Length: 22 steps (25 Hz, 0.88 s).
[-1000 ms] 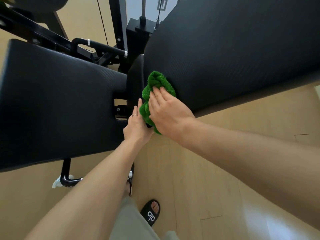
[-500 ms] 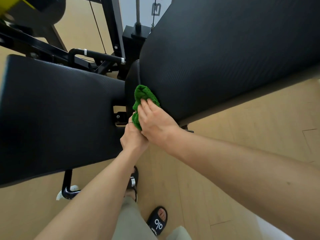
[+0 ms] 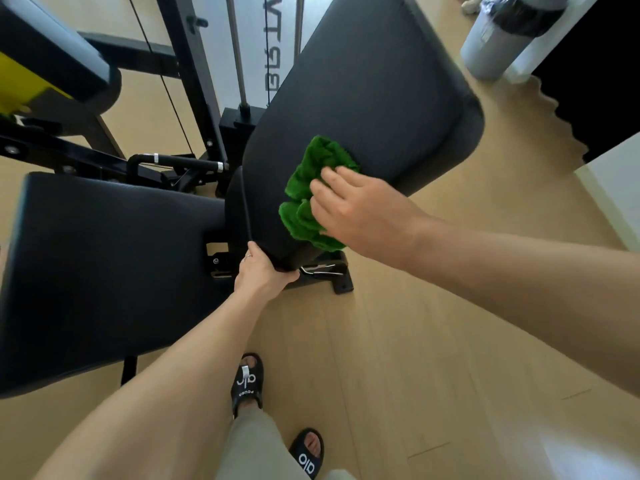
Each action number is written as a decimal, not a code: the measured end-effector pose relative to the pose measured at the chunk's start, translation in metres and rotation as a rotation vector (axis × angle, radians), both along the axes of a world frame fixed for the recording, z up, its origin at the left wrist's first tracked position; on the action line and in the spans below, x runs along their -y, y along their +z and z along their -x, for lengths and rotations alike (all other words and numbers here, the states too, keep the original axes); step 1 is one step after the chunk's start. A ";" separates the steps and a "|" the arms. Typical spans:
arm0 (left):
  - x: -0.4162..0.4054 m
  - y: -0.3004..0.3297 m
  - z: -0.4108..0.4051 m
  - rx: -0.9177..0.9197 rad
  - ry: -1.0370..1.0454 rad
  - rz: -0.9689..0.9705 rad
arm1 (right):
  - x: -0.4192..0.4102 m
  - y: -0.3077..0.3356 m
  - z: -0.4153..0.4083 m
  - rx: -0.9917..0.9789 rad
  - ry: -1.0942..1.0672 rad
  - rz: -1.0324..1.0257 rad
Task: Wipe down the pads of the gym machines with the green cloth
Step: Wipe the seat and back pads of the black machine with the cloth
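A bunched green cloth [image 3: 310, 188] lies against the lower part of the black back pad [image 3: 360, 105] of a gym bench. My right hand [image 3: 356, 211] presses the cloth onto the pad with flat, straight fingers. My left hand [image 3: 263, 273] grips the bottom corner of that back pad, thumb on the front and fingers curled behind the edge. The black seat pad [image 3: 104, 265] lies to the left, with a gap between it and the back pad.
Black machine frame, a handle bar [image 3: 173, 161] and cables stand behind the pads. A yellow-and-black part [image 3: 31, 74] is at the top left. A grey bin [image 3: 498, 32] stands at the top right. Light wood floor [image 3: 433, 341] spreads to the right; my sandalled feet are below.
My right hand has slid the cloth up and right from the pad's lower edge onto its face. My left hand moved off the cloth and now grips the pad's bottom corner. The camera pulled back.
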<state>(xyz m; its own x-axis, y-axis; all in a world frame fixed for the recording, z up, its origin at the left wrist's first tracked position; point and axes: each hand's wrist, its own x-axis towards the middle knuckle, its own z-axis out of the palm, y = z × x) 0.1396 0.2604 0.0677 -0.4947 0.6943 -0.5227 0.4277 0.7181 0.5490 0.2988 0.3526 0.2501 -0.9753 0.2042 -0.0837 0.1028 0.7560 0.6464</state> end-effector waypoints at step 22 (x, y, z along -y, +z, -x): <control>0.023 -0.017 0.015 0.052 0.063 -0.185 | 0.016 -0.123 0.141 0.376 -0.268 0.278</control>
<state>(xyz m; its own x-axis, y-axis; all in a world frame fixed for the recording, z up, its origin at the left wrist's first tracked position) 0.1247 0.2369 0.0511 -0.5155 0.7496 -0.4151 0.3526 0.6271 0.6945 0.1577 0.3364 0.1273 -0.7843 0.3627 -0.5034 0.1159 0.8827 0.4554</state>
